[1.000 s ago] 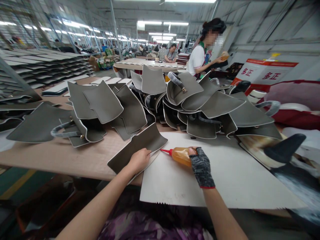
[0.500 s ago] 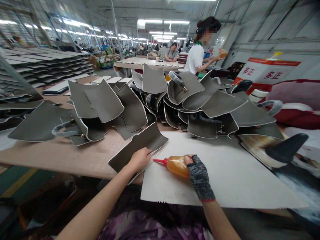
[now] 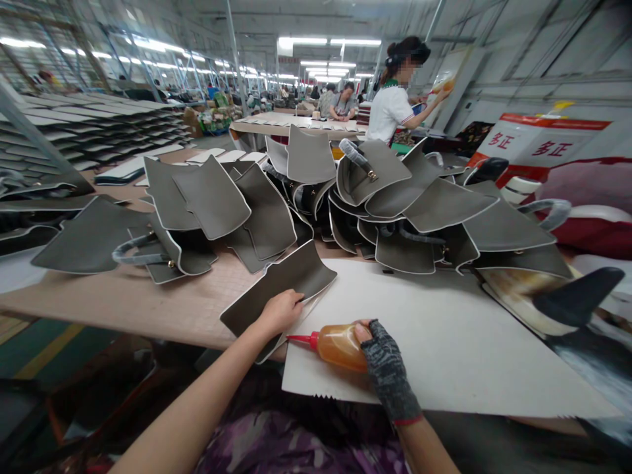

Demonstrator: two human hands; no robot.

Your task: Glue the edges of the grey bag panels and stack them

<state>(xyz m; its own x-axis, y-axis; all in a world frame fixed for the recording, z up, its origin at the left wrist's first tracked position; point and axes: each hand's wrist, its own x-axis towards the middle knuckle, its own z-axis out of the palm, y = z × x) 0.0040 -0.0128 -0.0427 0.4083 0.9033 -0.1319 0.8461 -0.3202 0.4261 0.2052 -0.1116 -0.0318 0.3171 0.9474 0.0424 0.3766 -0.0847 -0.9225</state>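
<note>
My left hand (image 3: 279,311) presses down on a grey leather panel with a white edge (image 3: 281,286), fingers curled over its near edge. My right hand (image 3: 380,359), in a dark fingerless glove, grips an amber squeeze bottle (image 3: 338,344) with a red nozzle. The nozzle points left, toward the panel's near edge just below my left hand. Both rest over a white sheet of card (image 3: 444,342) on the brown worktable (image 3: 148,303).
Heaps of grey bag panels with handles (image 3: 395,197) cover the table behind. More panels (image 3: 162,230) lie at left. A person in a white shirt (image 3: 392,108) stands beyond, holding a bottle. Racks of flat pieces (image 3: 74,131) fill the left side.
My right hand has drawn the bottle down and left along the panel's edge, toward me. My left hand has stayed on the panel.
</note>
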